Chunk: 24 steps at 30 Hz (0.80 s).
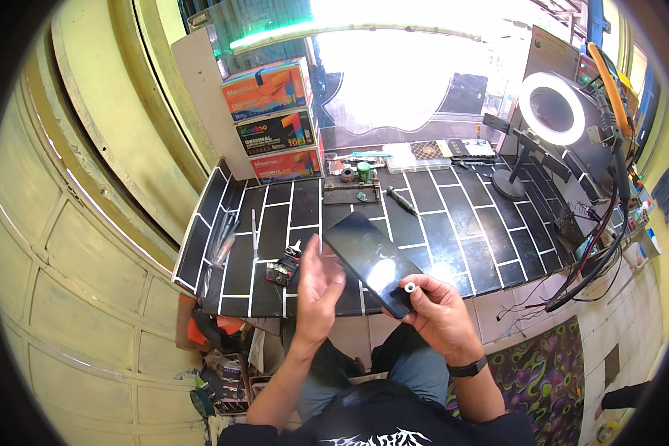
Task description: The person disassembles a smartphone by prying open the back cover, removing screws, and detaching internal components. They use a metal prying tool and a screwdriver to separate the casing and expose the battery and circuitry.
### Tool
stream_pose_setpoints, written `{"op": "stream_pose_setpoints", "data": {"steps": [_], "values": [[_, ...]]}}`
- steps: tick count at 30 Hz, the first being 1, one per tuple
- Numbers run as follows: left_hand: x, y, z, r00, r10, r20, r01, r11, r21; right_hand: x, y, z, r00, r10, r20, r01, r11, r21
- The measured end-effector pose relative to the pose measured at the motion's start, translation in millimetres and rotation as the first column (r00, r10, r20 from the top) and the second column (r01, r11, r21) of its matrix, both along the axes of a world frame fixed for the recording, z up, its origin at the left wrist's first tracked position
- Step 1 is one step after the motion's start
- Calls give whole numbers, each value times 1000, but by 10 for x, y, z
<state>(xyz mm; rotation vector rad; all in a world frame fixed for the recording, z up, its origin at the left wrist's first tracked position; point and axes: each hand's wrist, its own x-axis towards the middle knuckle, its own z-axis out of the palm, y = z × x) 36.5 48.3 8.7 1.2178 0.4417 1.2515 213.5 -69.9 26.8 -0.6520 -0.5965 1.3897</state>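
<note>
My right hand (pixel 440 311) grips a dark smartphone (pixel 370 256) by its lower right corner. The phone is tilted above the near edge of the bench, its glossy front catching a bright reflection. Between the thumb and forefinger of that same hand shows a small pale round piece (pixel 409 287) with a dark centre; its kind cannot be made out. Just left of the phone, my left hand (pixel 320 293) is raised with nothing in it, fingers stretched and a little blurred. Whether its fingertips touch the phone's edge is unclear.
On the black tiled bench (pixel 275 215) lie a screwdriver (pixel 403 201), a small dark box (pixel 281 269) and a work holder (pixel 351 191). Stacked boxes (pixel 279 141) stand at back left. A lit ring lamp (pixel 522 111) and hanging cables (pixel 609 249) are on the right.
</note>
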Motion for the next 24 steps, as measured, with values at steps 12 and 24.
{"op": "stream_pose_setpoints", "data": {"steps": [12,24], "values": [[183,143,-105,971,-82,225,158,926,-342,-52,-114,-12,830,-306,466,313,948,66],[78,205,-196,971,-143,193,199,928,-315,-105,141,-286,906,-282,317,279,959,54]]}}
